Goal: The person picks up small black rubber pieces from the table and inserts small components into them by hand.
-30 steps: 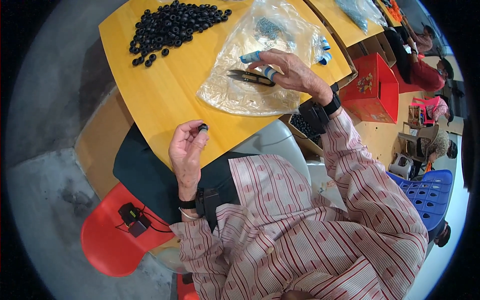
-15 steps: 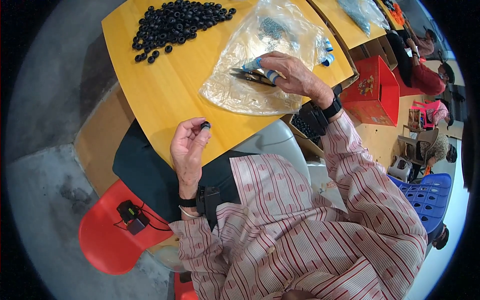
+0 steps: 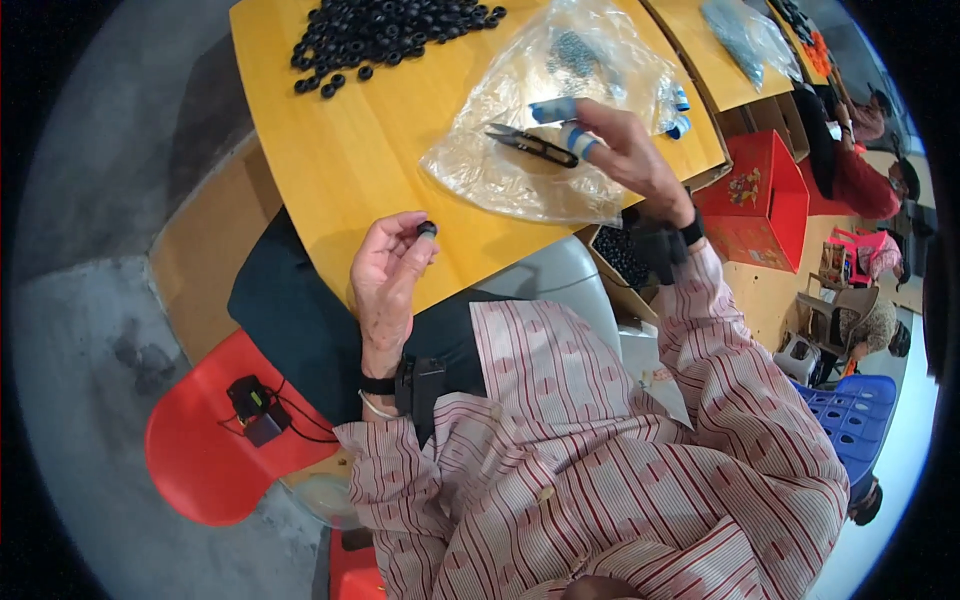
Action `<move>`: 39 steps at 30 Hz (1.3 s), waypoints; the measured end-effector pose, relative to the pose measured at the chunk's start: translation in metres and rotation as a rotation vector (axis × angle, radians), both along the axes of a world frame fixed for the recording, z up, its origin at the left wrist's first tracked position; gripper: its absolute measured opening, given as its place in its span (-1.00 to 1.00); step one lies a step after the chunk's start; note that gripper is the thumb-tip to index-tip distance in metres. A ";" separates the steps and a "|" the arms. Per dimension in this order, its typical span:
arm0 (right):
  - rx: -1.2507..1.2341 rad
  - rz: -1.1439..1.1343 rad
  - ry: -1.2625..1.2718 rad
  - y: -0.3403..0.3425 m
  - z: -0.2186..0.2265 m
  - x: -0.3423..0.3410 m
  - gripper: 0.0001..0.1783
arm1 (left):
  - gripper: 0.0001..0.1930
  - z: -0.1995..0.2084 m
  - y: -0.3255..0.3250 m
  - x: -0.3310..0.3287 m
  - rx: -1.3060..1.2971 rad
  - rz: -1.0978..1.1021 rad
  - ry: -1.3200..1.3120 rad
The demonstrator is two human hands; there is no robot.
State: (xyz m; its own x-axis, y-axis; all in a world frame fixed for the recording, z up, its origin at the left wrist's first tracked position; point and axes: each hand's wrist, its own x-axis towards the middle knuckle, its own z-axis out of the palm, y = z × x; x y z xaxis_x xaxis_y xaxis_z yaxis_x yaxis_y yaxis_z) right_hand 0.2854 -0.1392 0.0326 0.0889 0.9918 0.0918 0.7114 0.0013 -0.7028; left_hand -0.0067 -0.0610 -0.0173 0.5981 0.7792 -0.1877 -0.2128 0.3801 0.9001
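Note:
My left hand (image 3: 385,285) pinches a small black ring-shaped part (image 3: 427,229) between thumb and forefinger, over the near edge of the yellow table (image 3: 380,150). Blue tape wraps fingertips of my right hand (image 3: 628,150), whose thumb and forefinger are spread. Black thread snips (image 3: 535,146) lie on a clear plastic bag (image 3: 470,165), with their handle end close beside my right thumb; nothing shows between the fingers. Small greyish pieces (image 3: 572,52) sit inside the bag. A heap of black ring-shaped parts (image 3: 385,35) covers the table's far left.
Blue-and-white rolled pieces (image 3: 680,126) lie at the table's right edge. Below it stand a carton of black parts (image 3: 622,255) and a red box (image 3: 765,200). A red chair (image 3: 200,430) at my left carries a black device with cables (image 3: 258,410). Other people sit far right.
My right hand has drawn back to the right with its fingers spread, off the snips, which stay on the bag. The left hand keeps its pinch on the black part. The whole view has shifted slightly.

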 end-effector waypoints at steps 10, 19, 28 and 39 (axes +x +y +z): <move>-0.283 0.054 1.042 0.003 0.024 -0.072 -0.60 | -0.73 0.003 0.002 0.001 -0.020 -0.020 -0.109; -0.360 0.127 1.162 0.006 0.012 -0.084 -0.50 | -0.72 0.007 0.001 -0.001 0.052 -0.084 -0.137; -0.364 0.123 1.182 0.009 0.014 -0.086 -0.49 | -0.72 0.007 0.001 -0.001 0.028 -0.092 -0.134; -0.463 0.110 1.095 0.014 0.023 -0.087 -0.55 | -0.71 0.004 -0.001 0.001 0.029 -0.095 -0.138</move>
